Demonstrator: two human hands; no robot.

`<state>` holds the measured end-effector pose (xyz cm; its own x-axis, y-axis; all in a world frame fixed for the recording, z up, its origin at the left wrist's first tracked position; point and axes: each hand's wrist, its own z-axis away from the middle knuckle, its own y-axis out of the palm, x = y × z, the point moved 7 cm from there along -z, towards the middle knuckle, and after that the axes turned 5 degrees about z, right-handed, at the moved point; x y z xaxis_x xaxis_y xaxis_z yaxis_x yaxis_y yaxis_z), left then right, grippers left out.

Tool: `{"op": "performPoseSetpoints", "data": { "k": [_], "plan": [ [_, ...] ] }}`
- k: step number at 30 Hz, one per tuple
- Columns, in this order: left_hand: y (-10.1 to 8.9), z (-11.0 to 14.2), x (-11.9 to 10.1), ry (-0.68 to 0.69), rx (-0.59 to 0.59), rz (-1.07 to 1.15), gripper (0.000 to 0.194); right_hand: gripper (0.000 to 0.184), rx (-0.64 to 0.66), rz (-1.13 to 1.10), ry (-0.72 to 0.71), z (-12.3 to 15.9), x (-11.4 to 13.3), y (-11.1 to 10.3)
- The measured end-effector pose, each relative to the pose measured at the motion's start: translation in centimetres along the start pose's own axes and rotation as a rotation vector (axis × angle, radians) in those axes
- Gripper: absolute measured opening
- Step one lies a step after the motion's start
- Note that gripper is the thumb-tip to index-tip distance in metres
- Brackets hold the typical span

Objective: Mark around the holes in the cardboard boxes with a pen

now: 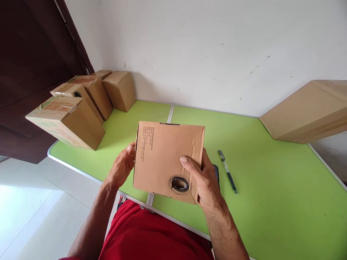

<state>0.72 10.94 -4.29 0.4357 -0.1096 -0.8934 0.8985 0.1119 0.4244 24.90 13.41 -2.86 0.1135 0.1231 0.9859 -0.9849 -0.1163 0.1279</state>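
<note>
The cardboard box (166, 159) is held up off the green tabletop (271, 202), its broad face with a scribbled-round oval hole turned toward the person, presumably so that face can be looked over. The right hand (202, 178) closes on the box's right edge with the thumb across the front, while the left hand (123, 166) steadies the box's left edge with curled fingers. Right of the box lies a pen (227, 172); to its left, more boxes (78, 104) are stacked.

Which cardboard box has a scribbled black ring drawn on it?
The brown cardboard box held in both hands, left hand and right hand; the ring circles a hole near its bottom edge.
</note>
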Motion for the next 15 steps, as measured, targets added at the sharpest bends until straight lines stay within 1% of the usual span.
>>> {"op": "performPoseSetpoints", "data": {
  "k": [1,3,6,9,13,15],
  "plan": [
    [0.4,0.2,-0.3,0.024,0.021,-0.026,0.086,0.08,-0.024,0.03,-0.027,0.2,0.3,-0.3],
    [1.1,0.7,-0.8,0.066,0.042,-0.115,0.087,0.08,-0.056,0.106,-0.086,0.6,1.1,-0.7],
    [1.8,1.4,-0.9,0.071,-0.022,-0.248,0.079,0.079,-0.031,0.196,-0.148,1.3,2.0,-0.5],
    [2.3,1.8,-1.0,0.07,-0.083,-0.284,0.078,0.071,-0.003,0.166,-0.14,1.7,1.9,-0.5],
    [3.0,2.5,-2.0,0.128,-0.101,-0.407,0.079,0.054,-0.06,0.099,-0.115,1.9,1.2,-1.2],
    [3.3,2.8,-2.4,0.126,-0.094,-0.45,0.08,0.044,-0.091,0.076,-0.115,2.1,1.1,-1.6]
  ]
}}
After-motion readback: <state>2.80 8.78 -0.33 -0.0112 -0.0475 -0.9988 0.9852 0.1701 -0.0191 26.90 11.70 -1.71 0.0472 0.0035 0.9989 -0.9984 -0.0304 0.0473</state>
